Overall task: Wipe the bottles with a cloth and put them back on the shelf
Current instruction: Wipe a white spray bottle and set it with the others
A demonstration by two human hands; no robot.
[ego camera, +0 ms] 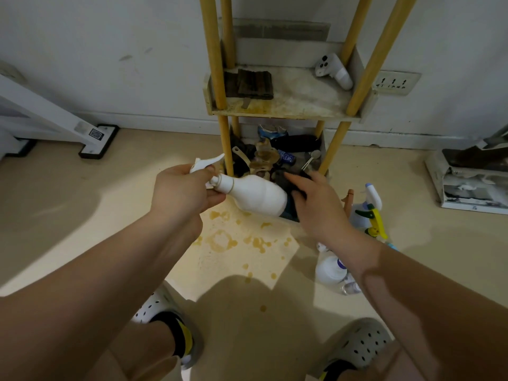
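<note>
Shelf (286, 111) behind; left hand (181, 191) grips bottle (255, 195) neck, right hand (316, 204) cloth (286, 180).

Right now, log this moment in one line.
step: wiping | left hand: grips white spray bottle at neck | right hand: holds dark cloth on its base | other bottles: on floor

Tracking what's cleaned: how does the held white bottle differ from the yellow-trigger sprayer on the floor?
The white bottle lies tilted, gripped at its neck by the left hand, the right hand holding a dark cloth at its base; the floor sprayer stands untouched. The white bottle is plain white; the floor sprayer has yellow and green parts. Both have trigger heads.
</note>
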